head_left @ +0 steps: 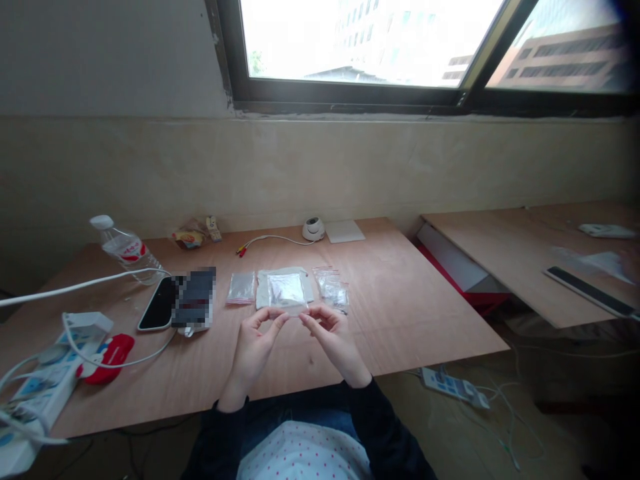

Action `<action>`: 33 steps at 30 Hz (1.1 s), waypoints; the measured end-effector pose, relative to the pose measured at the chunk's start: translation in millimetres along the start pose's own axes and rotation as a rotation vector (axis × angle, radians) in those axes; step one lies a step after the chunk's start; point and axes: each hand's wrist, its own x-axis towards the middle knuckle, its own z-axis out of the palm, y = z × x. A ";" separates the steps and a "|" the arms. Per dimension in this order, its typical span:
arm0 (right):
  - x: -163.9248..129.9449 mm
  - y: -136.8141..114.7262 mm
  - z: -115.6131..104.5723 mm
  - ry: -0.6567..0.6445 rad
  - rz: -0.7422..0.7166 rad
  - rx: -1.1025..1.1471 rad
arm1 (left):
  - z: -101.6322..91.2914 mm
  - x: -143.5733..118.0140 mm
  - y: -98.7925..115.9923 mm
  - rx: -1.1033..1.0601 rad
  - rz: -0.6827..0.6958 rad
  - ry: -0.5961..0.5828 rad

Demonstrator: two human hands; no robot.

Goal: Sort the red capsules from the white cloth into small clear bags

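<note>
Clear plastic: one small zip bag (pixel 287 291) held up over the table (pixel 400 313), pinched at its bottom edge between both hands. Left hand (pixel 255 347) at 7 o'clock of it, fingers (pixel 277 322) closed on the lower left corner. Right hand (pixel 334 339) at 5 o'clock, fingers (pixel 306 321) closed on the lower right corner. Behind it, one white pad (pixel 262 288). At 9 o'clock, one flat bag (pixel 241 288); at 3 o'clock, a small heap of bags (pixel 332 287), count unclear. Farther at 9 o'clock, two phones (pixel 177 301), one water bottle (pixel 127 249), one power strip (pixel 47 380). At 12 o'clock, one small white camera (pixel 313 229).
</note>
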 end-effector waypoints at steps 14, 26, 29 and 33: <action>-1.1 1.7 -0.9 -0.017 -0.020 0.020 | 3.4 -0.8 -0.5 0.028 0.011 -0.031; -3.1 3.2 -1.0 -0.019 -0.040 -0.029 | 7.0 -3.6 3.1 0.026 0.017 -0.083; -2.3 4.3 -1.1 0.007 -0.052 -0.031 | 5.2 -3.0 2.5 0.006 0.009 -0.073; -1.6 5.1 -2.5 0.029 -0.047 -0.041 | -0.1 -1.5 1.0 0.044 0.013 -0.008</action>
